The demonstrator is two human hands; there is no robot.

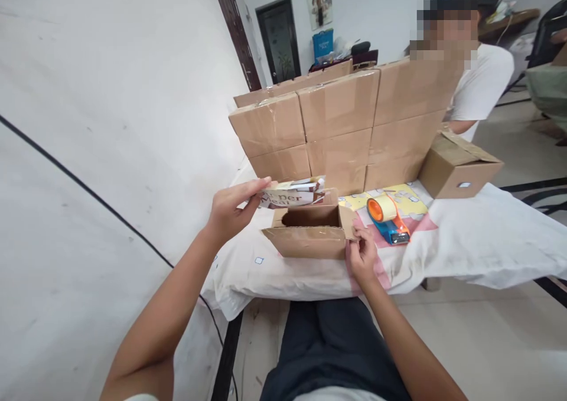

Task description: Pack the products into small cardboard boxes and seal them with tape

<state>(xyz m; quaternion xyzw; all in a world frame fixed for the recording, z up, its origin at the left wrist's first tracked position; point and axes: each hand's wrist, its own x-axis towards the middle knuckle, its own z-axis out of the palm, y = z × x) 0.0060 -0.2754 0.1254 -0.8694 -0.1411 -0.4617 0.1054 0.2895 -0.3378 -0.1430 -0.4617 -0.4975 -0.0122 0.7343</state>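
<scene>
My left hand (234, 207) is closed on a stack of printed packets (290, 195), white and brown with lettering, held just above the far left side of an open cardboard box (310, 243). The box stands on the cloth in front of me with its flaps up and a dark inside. At its right end, my right hand (363, 253) pinches the side flap between thumb and fingers. To the right of that hand lies a tape dispenser (392, 221), blue and orange, with a roll of tape on it.
A wall of stacked, taped cardboard boxes (339, 108) rises behind the open box. Another closed box (460, 165) stands at the right. A patterned cloth (500, 235) covers the table. Across from me sits a person in a white shirt (481, 85); a white wall (110, 123) borders the left.
</scene>
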